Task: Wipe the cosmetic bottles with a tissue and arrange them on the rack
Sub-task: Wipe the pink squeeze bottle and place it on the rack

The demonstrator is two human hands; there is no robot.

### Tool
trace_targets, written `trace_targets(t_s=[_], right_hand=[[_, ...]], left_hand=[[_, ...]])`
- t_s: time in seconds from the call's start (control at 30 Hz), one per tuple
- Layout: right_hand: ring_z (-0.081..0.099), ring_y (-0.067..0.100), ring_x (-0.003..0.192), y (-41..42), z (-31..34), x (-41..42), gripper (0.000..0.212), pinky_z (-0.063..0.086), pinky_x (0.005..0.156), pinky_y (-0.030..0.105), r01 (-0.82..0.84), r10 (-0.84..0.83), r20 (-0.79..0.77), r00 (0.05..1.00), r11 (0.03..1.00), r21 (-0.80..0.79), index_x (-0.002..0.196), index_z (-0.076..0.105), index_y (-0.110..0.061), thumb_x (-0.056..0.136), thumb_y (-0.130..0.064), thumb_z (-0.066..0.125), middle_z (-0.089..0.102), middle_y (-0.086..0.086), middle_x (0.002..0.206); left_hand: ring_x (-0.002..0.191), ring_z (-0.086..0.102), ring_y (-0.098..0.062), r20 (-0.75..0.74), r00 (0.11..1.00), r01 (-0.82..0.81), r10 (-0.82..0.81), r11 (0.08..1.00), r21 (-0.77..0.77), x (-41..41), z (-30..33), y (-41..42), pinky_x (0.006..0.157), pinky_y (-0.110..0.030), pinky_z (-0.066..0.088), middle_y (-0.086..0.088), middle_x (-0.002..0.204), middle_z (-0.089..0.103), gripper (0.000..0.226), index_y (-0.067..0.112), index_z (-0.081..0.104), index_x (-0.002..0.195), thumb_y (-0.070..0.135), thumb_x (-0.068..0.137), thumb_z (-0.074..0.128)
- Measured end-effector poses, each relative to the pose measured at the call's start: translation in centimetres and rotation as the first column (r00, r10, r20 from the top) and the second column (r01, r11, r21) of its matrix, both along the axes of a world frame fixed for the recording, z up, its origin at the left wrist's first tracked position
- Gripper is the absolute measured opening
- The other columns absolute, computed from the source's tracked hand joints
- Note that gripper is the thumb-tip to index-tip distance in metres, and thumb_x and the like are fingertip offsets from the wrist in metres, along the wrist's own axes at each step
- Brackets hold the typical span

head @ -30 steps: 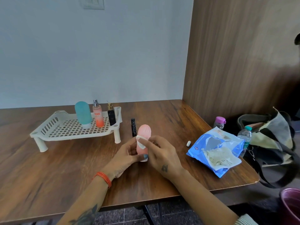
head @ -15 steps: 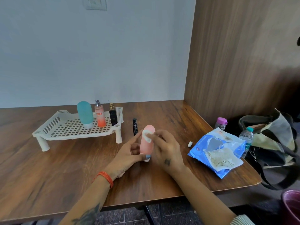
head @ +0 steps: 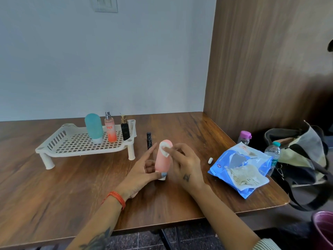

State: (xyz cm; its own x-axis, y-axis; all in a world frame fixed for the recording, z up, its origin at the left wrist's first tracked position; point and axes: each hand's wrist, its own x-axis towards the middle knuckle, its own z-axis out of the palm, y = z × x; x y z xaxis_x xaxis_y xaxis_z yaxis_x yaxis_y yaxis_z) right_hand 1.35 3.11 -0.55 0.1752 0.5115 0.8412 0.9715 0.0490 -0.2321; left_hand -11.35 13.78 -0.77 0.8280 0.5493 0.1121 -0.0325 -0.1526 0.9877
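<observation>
mid-wipe: left hand (head: 144,170) grips the pink bottle (head: 163,157), right hand (head: 182,163) pinches the tissue (head: 164,148) against it; next, probably set it on the rack (head: 59,141).

Matt pink bottle (head: 162,159) with a soft white tissue (head: 164,149) on it, standing on a smooth wood-grain table (head: 72,186). Left of it, a perforated cream plastic rack (head: 81,147); right, a glossy blue plastic packet (head: 239,170).

Three cosmetic bottles stand on one white rack (head: 59,148) at left of centre: a teal bottle (head: 94,128), an orange spray bottle (head: 110,129) and a black bottle (head: 125,130). One pink bottle (head: 162,159) and one dark tube (head: 149,140) sit mid-frame. One blue tissue pack (head: 234,165) lies right, beside two water bottles, one purple-capped (head: 244,137), one teal-capped (head: 273,152), and one bag (head: 302,159).
</observation>
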Motion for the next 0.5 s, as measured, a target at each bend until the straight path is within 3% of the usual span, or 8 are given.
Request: trace_targets(t_s=[0.07,0.17,0.27,0.4,0.5], right_hand=[[0.062,0.023,0.082,0.0,0.0,0.1,0.030,0.055,0.066,0.027,-0.002,0.002,0.006,1.000,1.000,-0.015,0.107,0.068,-0.009,0.078,-0.017,0.062,0.064,0.014,0.096],[0.060,0.020,0.084,-0.8,-0.6,-0.4,0.031,0.052,0.068,0.024,-0.090,0.106,0.116,0.988,0.987,-0.136,0.099,0.071,-0.011,0.070,0.000,0.070,0.063,0.010,0.095],[0.058,0.018,0.086,-1.4,-0.6,-0.7,0.028,0.052,0.069,0.022,-0.118,0.149,0.139,0.979,0.971,-0.206,0.096,0.072,-0.016,0.073,-0.002,0.067,0.063,0.007,0.095],[0.060,0.023,0.087,-0.5,-0.6,-0.8,0.033,0.057,0.065,0.029,-0.082,0.127,0.194,0.973,0.970,-0.228,0.097,0.071,-0.015,0.067,-0.003,0.077,0.064,0.010,0.100],[0.060,0.026,0.088,0.3,0.2,-0.5,0.043,0.055,0.063,0.029,-0.006,0.034,0.159,0.987,0.985,-0.172,0.104,0.069,-0.015,0.062,-0.009,0.081,0.063,0.013,0.103]], left_hand=[[0.102,0.066,-0.013,0.001,1.000,0.003,-0.003,1.000,0.001,0.0,0.0,-0.1,0.081,-0.028,0.055,-0.001,0.113,0.065,0.090,0.039,0.030,0.140,-0.001,0.073,0.074],[0.104,0.065,-0.016,0.024,1.000,0.008,-0.008,0.999,-0.034,0.0,0.1,0.0,0.083,-0.029,0.055,0.000,0.114,0.065,0.090,0.040,0.030,0.139,-0.002,0.072,0.073],[0.106,0.065,-0.015,0.024,1.000,0.017,-0.016,0.999,-0.031,0.0,0.2,-0.1,0.087,-0.032,0.054,0.002,0.119,0.063,0.092,0.043,0.028,0.139,0.002,0.070,0.074],[0.107,0.064,-0.015,0.036,0.999,0.019,-0.018,0.999,-0.041,0.0,0.2,-0.1,0.088,-0.033,0.054,0.009,0.119,0.060,0.091,0.039,0.029,0.141,-0.001,0.072,0.072],[0.105,0.065,-0.018,0.020,1.000,0.022,-0.022,0.999,-0.037,0.0,0.0,0.0,0.082,-0.029,0.055,-0.007,0.118,0.063,0.091,0.037,0.027,0.141,-0.004,0.073,0.072]])
